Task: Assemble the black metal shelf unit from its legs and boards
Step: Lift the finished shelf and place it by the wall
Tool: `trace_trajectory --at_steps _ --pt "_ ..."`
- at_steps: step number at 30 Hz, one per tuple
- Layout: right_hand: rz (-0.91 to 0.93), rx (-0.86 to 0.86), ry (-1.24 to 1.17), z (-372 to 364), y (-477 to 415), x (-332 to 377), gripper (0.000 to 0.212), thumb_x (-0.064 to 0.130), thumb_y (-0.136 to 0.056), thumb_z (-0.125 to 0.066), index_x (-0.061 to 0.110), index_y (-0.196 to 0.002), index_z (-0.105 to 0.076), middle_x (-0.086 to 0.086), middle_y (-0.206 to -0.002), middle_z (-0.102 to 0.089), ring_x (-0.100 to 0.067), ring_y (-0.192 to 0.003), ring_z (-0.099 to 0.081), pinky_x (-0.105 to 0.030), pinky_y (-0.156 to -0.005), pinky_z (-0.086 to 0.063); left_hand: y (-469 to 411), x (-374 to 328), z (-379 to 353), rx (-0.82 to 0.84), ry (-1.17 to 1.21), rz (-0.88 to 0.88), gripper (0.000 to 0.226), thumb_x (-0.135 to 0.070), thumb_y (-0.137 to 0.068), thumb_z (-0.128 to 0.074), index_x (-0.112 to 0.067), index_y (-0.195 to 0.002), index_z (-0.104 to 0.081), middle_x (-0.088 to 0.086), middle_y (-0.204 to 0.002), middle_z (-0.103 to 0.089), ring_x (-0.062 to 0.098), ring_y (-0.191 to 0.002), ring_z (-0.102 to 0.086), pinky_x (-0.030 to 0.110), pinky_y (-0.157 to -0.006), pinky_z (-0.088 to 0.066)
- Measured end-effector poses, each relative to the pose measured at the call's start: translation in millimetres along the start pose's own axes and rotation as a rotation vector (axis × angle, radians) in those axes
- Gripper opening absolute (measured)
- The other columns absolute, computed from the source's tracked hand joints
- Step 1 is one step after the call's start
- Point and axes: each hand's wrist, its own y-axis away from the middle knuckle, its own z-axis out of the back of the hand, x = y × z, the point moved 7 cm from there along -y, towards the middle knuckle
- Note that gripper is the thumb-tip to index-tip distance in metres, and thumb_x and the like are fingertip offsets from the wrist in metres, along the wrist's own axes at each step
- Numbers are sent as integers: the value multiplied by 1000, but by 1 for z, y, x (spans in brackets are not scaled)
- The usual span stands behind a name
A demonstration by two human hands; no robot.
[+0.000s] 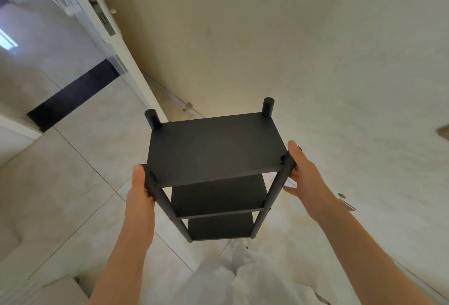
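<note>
Three-tier shelf unit between left hand and right hand; perhaps aloft

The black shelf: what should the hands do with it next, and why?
Probably set the shelf unit squarely on the floor near the wall, then let go. All three boards sit between four legs, so it looks finished, and the left hand and right hand each grip a near leg.

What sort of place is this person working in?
Probably a home, perhaps a hallway: glossy beige floor tiles, a white door with a grey metal lock plate, and a plain cream wall.
</note>
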Motion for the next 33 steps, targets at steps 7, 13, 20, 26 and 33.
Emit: trace_trajectory --at_steps 7,13,20,26,33 --pt "2 -22 -24 -63 -60 52 59 59 -89 -56 11 -125 -56 -8 -123 -59 -31 -120 -53 -54 -107 -42 -66 -61 -8 -34 44 27 44 -49 -98 -47 -12 -120 -53 8 -131 -57 29 -136 -45 50 -117 -31" --pt "23 -86 -33 -127 -98 79 29 41 -92 -60 11 -94 -61 -10 -102 -60 -29 -105 -58 -49 -98 -48 -137 -122 -10 120 44 27 24 -30 -102 -45 -10 -113 -54 12 -122 -58 34 -140 -41 45 -115 -34" --pt "-34 -166 -219 -179 -112 86 20 18 -91 -59 9 -74 -54 -11 -81 -49 -27 -89 -48 -45 -86 -48 -209 -189 -22 366 -109 106 58 -37 -100 -47 -9 -150 -38 7 -156 -42 30 -145 -38 49 -122 -25" --pt "-99 -233 -338 -211 -137 92 20 9 -89 -56 8 -70 -48 -9 -74 -43 -22 -73 -42 -40 -78 -44 -274 -218 -51 435 -268 204 45 -21 -97 -61 -6 -137 -49 7 -140 -50 28 -135 -46 44 -119 -33" --pt "-185 -240 -344 -229 -184 94 9 3 -89 -50 5 -81 -47 -11 -81 -43 -23 -78 -40 -38 -81 -41 -328 -232 -93 551 -365 296 20 -13 -83 -61 -11 -80 -42 6 -91 -41 22 -85 -44 35 -89 -38"
